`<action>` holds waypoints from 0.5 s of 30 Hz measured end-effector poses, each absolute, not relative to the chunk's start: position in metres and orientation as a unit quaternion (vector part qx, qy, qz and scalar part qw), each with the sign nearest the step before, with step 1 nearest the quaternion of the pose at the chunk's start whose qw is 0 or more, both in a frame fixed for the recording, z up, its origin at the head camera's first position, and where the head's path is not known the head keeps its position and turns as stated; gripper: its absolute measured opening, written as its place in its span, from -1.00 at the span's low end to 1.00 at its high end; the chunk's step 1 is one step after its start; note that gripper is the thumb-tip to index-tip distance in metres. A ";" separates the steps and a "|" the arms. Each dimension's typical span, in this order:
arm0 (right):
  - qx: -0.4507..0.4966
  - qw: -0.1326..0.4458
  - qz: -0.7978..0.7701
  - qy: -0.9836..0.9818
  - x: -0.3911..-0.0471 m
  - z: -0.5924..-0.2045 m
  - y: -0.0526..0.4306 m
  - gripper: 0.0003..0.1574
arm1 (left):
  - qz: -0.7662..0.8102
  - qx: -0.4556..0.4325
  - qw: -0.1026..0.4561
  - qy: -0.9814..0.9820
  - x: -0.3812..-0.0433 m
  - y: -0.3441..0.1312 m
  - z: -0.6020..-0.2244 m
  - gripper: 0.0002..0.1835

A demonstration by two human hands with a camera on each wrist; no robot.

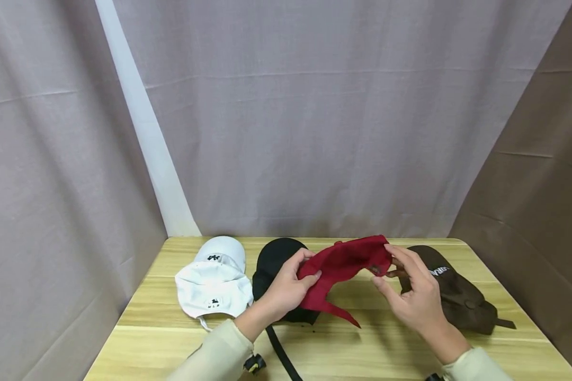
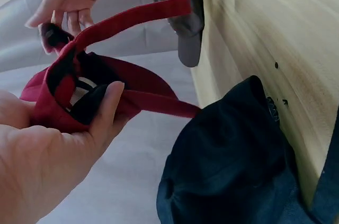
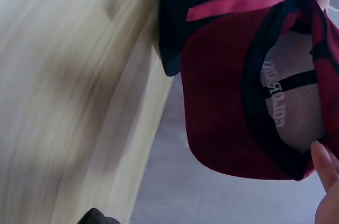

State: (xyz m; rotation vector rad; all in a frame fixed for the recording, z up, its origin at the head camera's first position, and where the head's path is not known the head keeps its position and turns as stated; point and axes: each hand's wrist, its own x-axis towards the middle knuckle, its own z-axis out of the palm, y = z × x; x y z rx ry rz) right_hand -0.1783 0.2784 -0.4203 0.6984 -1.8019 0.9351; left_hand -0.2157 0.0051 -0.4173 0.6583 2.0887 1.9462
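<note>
Both hands hold a red baseball cap [image 1: 336,262] above the wooden table, with its loose back strap [image 2: 132,20] hanging free. On the cap's left side, the left hand [image 1: 286,288] grips the fabric, its thumb lying against the cap. The right hand [image 1: 417,293] pinches the cap's right edge between thumb and fingers. In the right wrist view, the underside of the red brim [image 3: 222,102] and the dark inner band show. Under the left hand lies a black cap [image 1: 276,259], partly covered by that hand and the red cap.
A white cap [image 1: 214,286] lies at the left of the wooden table [image 1: 143,317]. Behind the right hand is a brown cap [image 1: 462,291] with pale lettering. A black strap [image 1: 283,354] runs toward the front edge. Grey curtains [image 1: 314,132] stand behind the table.
</note>
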 end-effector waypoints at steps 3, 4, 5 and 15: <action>0.266 0.440 0.402 -0.757 -0.176 -0.426 0.285 -0.07 | 0.650 0.240 0.097 0.714 -0.218 0.012 -0.420 -0.72; 0.252 0.429 0.408 -0.766 -0.174 -0.427 0.286 -0.08 | 0.647 0.244 0.096 0.716 -0.219 0.014 -0.421 -0.72; 0.235 0.419 0.411 -0.775 -0.173 -0.428 0.287 -0.08 | 0.643 0.248 0.095 0.719 -0.219 0.016 -0.421 -0.72; 0.010 0.304 0.419 -0.856 -0.165 -0.426 0.284 -0.08 | 0.559 0.309 0.041 0.768 -0.226 0.035 -0.432 -0.68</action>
